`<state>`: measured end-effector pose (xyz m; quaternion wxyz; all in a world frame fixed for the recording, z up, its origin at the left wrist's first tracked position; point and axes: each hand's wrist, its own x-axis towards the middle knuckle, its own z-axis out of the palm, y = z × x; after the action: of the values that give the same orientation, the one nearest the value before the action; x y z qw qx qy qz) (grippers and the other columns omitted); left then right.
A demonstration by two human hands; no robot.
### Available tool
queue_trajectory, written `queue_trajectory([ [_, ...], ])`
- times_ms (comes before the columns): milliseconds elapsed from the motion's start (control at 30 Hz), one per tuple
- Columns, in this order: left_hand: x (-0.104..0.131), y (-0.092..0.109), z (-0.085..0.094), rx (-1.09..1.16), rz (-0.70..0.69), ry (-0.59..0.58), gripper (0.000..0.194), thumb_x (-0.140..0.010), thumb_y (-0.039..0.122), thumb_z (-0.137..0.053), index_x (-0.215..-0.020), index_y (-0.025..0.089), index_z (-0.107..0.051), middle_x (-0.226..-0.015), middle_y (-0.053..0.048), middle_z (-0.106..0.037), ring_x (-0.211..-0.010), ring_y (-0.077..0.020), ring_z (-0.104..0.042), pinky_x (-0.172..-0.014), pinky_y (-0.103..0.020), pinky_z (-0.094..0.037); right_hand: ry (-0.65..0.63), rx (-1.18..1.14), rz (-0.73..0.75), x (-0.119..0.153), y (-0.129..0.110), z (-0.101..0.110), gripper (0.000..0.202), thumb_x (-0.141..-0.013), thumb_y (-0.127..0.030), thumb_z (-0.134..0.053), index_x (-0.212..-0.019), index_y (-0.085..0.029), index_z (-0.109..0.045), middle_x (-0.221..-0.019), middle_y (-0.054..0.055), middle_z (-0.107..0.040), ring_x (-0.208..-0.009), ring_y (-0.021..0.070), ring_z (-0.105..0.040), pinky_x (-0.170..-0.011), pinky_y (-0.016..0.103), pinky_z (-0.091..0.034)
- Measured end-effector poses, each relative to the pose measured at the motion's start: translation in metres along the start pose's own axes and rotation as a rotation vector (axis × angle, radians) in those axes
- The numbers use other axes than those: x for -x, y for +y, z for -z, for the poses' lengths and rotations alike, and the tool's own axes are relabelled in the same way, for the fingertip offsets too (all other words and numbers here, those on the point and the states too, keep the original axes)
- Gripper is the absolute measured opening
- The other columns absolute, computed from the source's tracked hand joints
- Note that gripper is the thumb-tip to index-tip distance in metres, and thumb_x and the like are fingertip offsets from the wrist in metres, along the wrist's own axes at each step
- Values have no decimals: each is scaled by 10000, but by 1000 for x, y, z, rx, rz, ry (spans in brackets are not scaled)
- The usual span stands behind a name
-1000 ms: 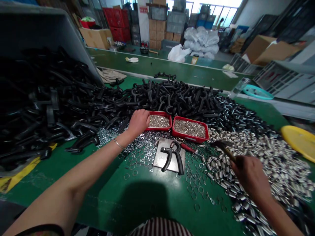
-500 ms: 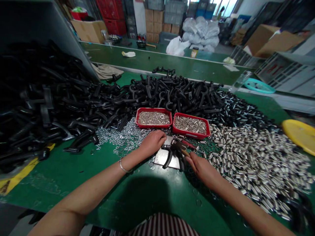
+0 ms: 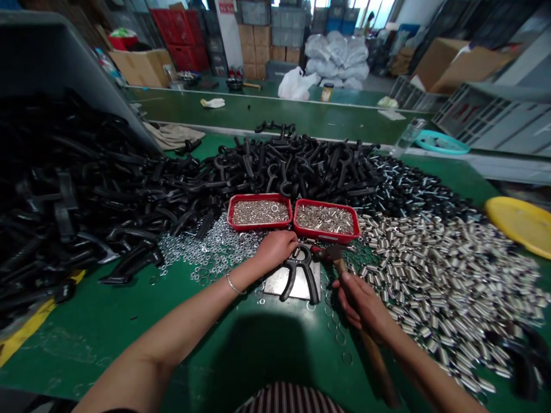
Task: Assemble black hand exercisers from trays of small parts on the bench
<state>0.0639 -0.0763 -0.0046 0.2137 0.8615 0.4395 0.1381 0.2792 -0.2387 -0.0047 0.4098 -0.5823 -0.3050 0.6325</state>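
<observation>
Left hand [image 3: 278, 248]: fingers drawn together, tips low at the upper left of a black A-shaped grip [image 3: 310, 281]; cannot tell whether they pinch anything, the hand's own back hides it. Right hand [image 3: 364, 304]: fingers curled around the wooden handle of a hammer [image 3: 340, 265], its head just right of the grip's top, its handle end slanting back toward the wearer. The grip lies on a square metal plate [image 3: 274, 285], rounded top away from the wearer, two legs splayed toward the near edge. Red-handled tool [image 3: 317, 250] beside the plate's upper right, partly behind the hammer head. Beyond the hands, two red trays [image 3: 262, 226] side by side, filled with small metal pieces. Small washers [image 3: 221, 244] scattered to the left; thin rings [image 3: 340, 338] to the right of the plate. Farther right, a broad spread of silver cylinders [image 3: 447, 275], a yellow plastic disc [image 3: 520, 226] past it. Behind the trays, heaped black handles [image 3: 301, 163], running left to a tilted grey bin [image 3: 55, 57]. All on a green tabletop [image 3: 172, 338].
</observation>
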Motion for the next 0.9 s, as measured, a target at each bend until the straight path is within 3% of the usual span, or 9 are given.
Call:
queue_trajectory([
  [200,-2,2,-2,-155,-74,-10,179,-955,277,-534,-917,181,-680,-927,-64,-725,-859,-220,-670,-748,-314,-467,-33,29,14,-4,6,-2,466,-899,-659,-523,-926,-194,-535,-517,-89,-504,-299,35,-247,-256,147,-247],
  [400,2,12,-3,-520,-441,36,178,-955,142,-478,-885,125,-640,-871,-103,-676,-858,-252,-611,-826,-403,-420,-18,154,32,1,1,1,462,-912,-663,-480,-970,-207,-526,-557,-75,-545,-295,49,-310,-258,159,-247],
  [467,4,11,-6,-562,-500,50,167,-949,117,-470,-906,119,-631,-876,-107,-661,-852,-252,-594,-819,-405,-410,-17,230,44,1,-6,2,451,-922,-657,-459,-988,-216,-525,-584,-67,-561,-306,56,-331,-267,169,-256],
  [633,8,4,-14,-515,-437,80,183,-978,151,-446,-929,132,-621,-889,-92,-650,-866,-239,-576,-814,-389,-400,-40,545,97,-10,-38,6,416,-948,-620,-401,-939,-225,-532,-623,-25,-604,-337,97,-413,-314,228,-305],
  [833,42,3,-3,-313,-215,134,250,-1010,284,-424,-1122,141,-596,-1069,-111,-651,-1022,-256,-557,-901,-407,-409,31,926,502,-13,-81,-5,386,-1018,-501,-334,-952,-215,-584,-710,38,-662,-626,173,-599,-615,301,-417],
  [900,56,4,2,-289,-222,82,236,-994,268,-446,-1131,145,-595,-1084,-113,-640,-1040,-263,-543,-932,-421,-404,44,999,519,-18,-81,-10,368,-1022,-483,-328,-970,-211,-570,-732,49,-662,-654,190,-602,-633,311,-403],
])
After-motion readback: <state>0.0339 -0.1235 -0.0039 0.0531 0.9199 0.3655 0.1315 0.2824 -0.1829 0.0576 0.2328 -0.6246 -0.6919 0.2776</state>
